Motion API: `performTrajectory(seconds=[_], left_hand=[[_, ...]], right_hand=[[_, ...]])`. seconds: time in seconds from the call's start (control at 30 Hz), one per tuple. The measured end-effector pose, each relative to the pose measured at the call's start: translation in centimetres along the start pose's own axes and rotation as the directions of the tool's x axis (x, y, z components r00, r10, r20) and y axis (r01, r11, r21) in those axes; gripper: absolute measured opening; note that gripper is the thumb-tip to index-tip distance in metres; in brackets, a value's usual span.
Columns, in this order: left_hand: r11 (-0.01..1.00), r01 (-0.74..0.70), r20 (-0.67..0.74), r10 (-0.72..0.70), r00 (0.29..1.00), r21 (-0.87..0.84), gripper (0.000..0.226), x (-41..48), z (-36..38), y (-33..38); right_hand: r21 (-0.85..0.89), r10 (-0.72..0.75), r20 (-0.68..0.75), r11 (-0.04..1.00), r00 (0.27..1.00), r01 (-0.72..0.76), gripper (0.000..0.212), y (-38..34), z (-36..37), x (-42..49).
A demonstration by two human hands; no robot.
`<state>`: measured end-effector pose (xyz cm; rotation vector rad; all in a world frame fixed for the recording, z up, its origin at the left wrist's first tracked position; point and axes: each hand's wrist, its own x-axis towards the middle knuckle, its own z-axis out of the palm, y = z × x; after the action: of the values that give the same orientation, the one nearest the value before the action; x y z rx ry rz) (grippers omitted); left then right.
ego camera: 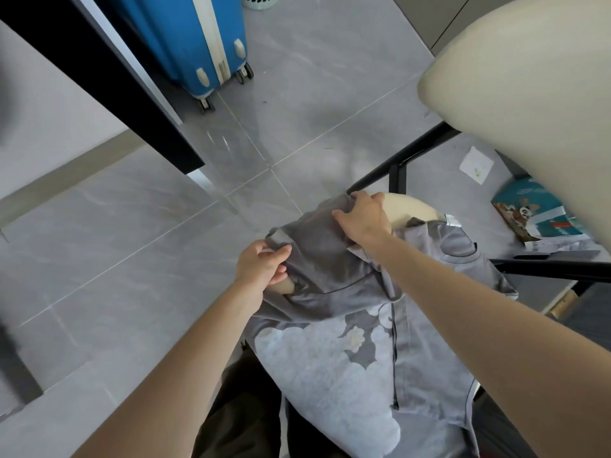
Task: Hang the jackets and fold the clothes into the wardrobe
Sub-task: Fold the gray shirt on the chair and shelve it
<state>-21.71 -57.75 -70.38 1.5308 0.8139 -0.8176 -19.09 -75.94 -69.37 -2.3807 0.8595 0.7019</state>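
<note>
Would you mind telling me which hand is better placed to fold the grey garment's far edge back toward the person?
Probably the right hand: it grips the far edge of the grey satin garment by the cream chair seat, while the left hand pinches a nearer side edge.

From my screen, the grey shirt [330,259] is thin, soft cloth, smooth with a little shine. The floor tiles [132,226] look like hard stone, smooth and glossy, and I see light glint on them. The blue suitcase [185,38] is hard, shiny plastic. The cream chair seat [406,206] looks smooth and dull. The black chair legs [403,153] look like matt metal. The white paper [476,165] is creased.
</note>
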Motion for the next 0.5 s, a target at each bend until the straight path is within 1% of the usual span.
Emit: performTrajectory(seconds=[0.07,0.1,0.17,0.2,0.23,0.3,0.4,0.43,0.5], left_hand=[[0.999,-0.046,0.018,0.045,0.999,0.028,0.019,0.2,-0.1,0.1],[0.997,-0.057,0.022,0.056,0.998,0.047,0.019,0.1,-0.2,0.3],[0.987,-0.108,0.023,0.107,0.994,0.116,0.024,-0.1,-0.6,0.7],[0.975,-0.157,0.022,0.156,0.988,0.158,0.024,-0.3,-0.8,1.1],[0.956,-0.220,0.017,0.221,0.975,0.193,0.022,-0.6,-1.1,1.7],[0.905,-0.353,-0.024,0.369,0.929,0.238,0.018,-1.4,-1.7,3.2],[0.835,-0.496,-0.132,0.534,0.835,0.238,0.014,-2.6,-2.6,6.4],[0.814,-0.532,-0.158,0.572,0.805,0.235,0.014,-3.0,-2.8,7.4],[0.778,-0.588,-0.176,0.625,0.761,0.220,0.013,-3.8,-2.9,8.7]], right_hand=[[0.017,0.007,-0.004,1.000,1.000,-0.007,0.039,-0.3,-0.3,0.4],[-0.018,0.003,-0.006,1.000,1.000,-0.003,0.034,-0.5,-0.5,0.5],[-0.148,-0.028,-0.010,0.989,1.000,0.026,0.030,-1.3,-0.9,0.4],[-0.189,-0.056,-0.020,0.981,0.998,0.051,0.030,-1.7,-1.3,0.2],[-0.193,-0.094,-0.041,0.978,0.995,0.085,0.028,-2.3,-1.8,0.1],[-0.106,-0.189,-0.118,0.978,0.975,0.177,0.020,-3.8,-3.2,-0.2],[0.123,-0.291,-0.208,0.939,0.934,0.320,0.005,-6.5,-5.8,-0.5],[0.209,-0.303,-0.213,0.914,0.929,0.347,0.006,-7.3,-6.6,-0.5],[0.393,-0.300,-0.194,0.849,0.934,0.354,0.015,-8.7,-8.1,-0.7]])
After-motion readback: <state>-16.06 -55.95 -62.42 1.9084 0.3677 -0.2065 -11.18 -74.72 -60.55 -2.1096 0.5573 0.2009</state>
